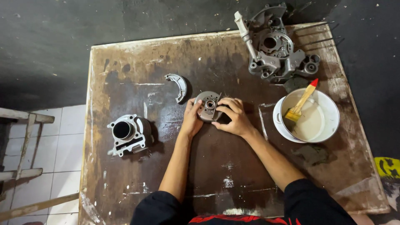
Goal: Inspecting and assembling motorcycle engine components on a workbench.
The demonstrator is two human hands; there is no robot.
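Stained and scuffed, the brown counter (pixel 137 175) carries everything you are working with, set over dark floor and pale tile. At its middle you hold a round metal disc with a central hub (pixel 208 105), and every other thing is best placed from that disc. Your left hand (pixel 191 120) cups the disc's lower left edge, fingers curled up against the rim; your right hand (pixel 233 117) closes over its right side, fingertips pressing onto the face near the hub. Both grips are closed on the disc, one to each side, so it lies directly between them, neither hand nearer than the other. The disc faces up toward you, tilted a little, its axis pointing roughly out of the counter; you cannot tell whether its lower edge rests on the wood. Just up and left of the disc lies a curved grey shoe-shaped piece (pixel 178 86), apart from your hands. Well to the left stands a finned engine cylinder (pixel 127 133), bore upward. To the right sits a white bowl (pixel 329 125) with a red-tipped brush (pixel 303 100) leaning in it, and beyond it, toward the far right corner, a grey crankcase casting (pixel 275 46).
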